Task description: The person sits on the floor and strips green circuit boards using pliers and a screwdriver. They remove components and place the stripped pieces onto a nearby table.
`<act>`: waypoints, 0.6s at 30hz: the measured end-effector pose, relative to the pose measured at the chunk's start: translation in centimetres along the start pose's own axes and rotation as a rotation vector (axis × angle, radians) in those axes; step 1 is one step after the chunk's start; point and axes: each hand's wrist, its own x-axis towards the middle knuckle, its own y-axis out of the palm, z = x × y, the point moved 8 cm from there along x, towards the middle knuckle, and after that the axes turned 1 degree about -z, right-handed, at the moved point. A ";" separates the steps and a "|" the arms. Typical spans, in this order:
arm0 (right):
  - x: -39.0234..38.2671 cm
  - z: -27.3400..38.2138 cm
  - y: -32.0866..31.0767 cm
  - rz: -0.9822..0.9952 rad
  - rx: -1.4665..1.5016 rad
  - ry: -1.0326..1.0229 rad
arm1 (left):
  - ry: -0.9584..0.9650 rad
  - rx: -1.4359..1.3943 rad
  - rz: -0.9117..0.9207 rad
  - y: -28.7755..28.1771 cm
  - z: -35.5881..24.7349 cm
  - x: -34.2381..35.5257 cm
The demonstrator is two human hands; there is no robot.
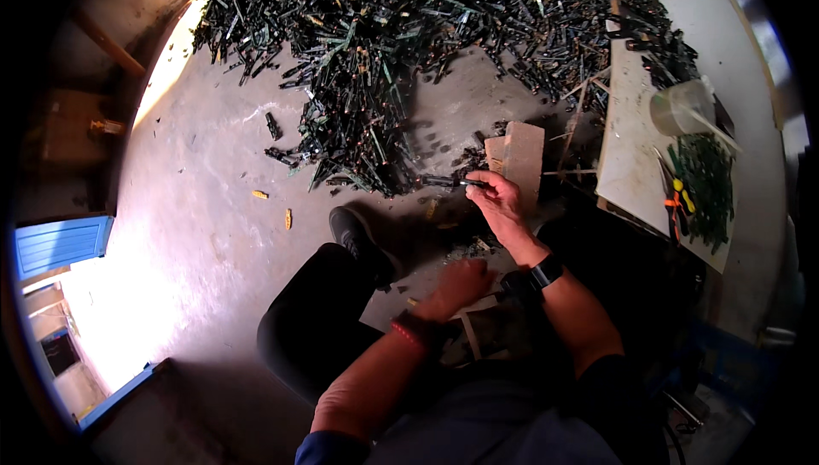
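My right hand [497, 200] pinches a dark, elongated piece [438, 182] in front of a pinkish block [522, 159]. My left hand [463, 281] is lower, beside my right forearm; it is blurred and dim, so its fingers are unclear. Under it lie small dark fragments [478, 247] and pale bars. A large heap of black and green slender pieces [358, 13] spreads over the concrete floor [205, 175], with several yellow pieces [288, 218] lying apart.
At right, a pale board [618, 158] carries orange-and-yellow-handled pliers [674, 205], green strips [704, 183] and a translucent container [674, 111]. My shoe [350, 230] rests near the heap. A blue door [60, 243] and bright doorway stand at the left.
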 end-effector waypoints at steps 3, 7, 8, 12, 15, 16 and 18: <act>-2.5 5.5 0.6 0.058 -0.016 -0.115 | -0.045 0.121 -0.096 -0.5 1.3 0.3; -6.5 11.5 0.2 -0.019 -0.141 -0.276 | -0.010 0.131 -0.148 -2.0 0.6 -0.2; -7.6 13.1 -0.1 -0.034 -0.207 -0.352 | -0.003 0.109 -0.156 -2.1 0.3 -0.7; -11.1 16.4 -1.3 -0.052 -0.275 -0.400 | 0.085 0.090 -0.276 -2.7 0.5 -2.5; -13.0 16.5 -3.1 0.020 -0.184 -0.327 | 0.086 0.128 -0.151 -2.5 0.7 -2.9; -13.7 16.5 -3.8 0.064 -0.196 -0.278 | 0.132 0.056 -0.210 -2.9 0.4 -3.2; -15.1 16.1 -5.1 0.154 -0.128 -0.144 | 0.263 -0.007 -0.312 -3.4 0.3 -3.8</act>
